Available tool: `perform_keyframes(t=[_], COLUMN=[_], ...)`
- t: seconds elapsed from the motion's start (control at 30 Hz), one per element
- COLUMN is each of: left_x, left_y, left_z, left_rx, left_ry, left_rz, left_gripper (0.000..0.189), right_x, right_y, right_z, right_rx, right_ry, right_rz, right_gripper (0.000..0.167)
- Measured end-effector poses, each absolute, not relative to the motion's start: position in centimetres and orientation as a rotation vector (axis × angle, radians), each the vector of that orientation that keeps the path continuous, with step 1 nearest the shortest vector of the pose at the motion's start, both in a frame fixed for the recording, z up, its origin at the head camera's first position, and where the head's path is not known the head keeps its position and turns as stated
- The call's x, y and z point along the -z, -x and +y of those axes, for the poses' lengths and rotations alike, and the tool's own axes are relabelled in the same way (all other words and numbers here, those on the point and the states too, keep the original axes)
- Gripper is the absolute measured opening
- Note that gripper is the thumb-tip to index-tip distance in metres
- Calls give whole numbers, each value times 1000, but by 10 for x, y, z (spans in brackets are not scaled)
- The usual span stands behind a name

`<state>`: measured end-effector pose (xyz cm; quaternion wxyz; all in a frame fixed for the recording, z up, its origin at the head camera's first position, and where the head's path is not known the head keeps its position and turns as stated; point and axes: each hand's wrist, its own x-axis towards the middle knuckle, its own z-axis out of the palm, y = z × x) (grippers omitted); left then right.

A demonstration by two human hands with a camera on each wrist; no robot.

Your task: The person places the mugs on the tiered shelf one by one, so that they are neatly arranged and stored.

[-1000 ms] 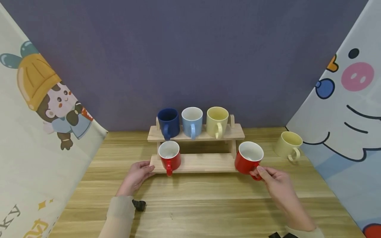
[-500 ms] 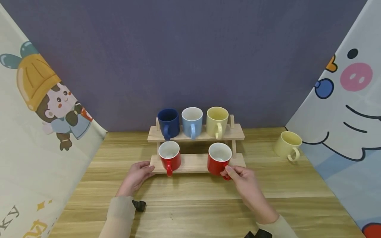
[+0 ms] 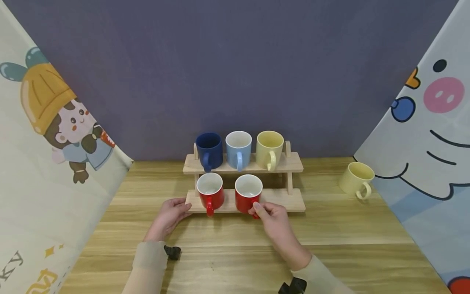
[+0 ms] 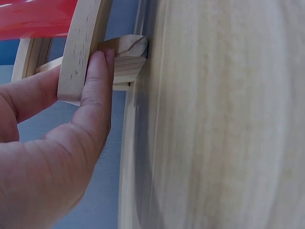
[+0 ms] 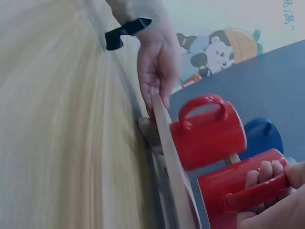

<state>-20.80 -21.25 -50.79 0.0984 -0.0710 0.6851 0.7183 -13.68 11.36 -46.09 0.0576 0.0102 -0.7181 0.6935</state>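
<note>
My left hand grips the left end of the lower board of a two-tier wooden shelf. In the left wrist view the board's end lies between thumb and fingers. A red mug with a white inside stands on that board near its left end. Just right of it, a second red mug is upright over the board's middle, its handle pinched by my right hand. Whether its base touches the board is hard to tell. In the right wrist view my fingers curl through the handle.
Along the upper board stand a dark blue mug, a light blue mug and a yellow mug, handles forward. Another yellow mug is on the wooden table at the right. A dark panel rises behind the shelf.
My right hand has carried the red mug leftward, from beyond the shelf's right end to beside the other red mug. My left hand has kept its grip on the shelf.
</note>
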Motion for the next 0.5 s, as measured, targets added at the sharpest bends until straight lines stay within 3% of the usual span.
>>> perform_keyframes(t=[0.5], left_x=[508], left_y=[208], left_z=[-213], left_rx=[-2117], left_ry=[196], left_rz=[2036], left_gripper=[48], right_x=[475], right_y=[141], right_z=[72], right_rx=[-1991], right_ry=[54], right_rz=[-2105], right_gripper=[23])
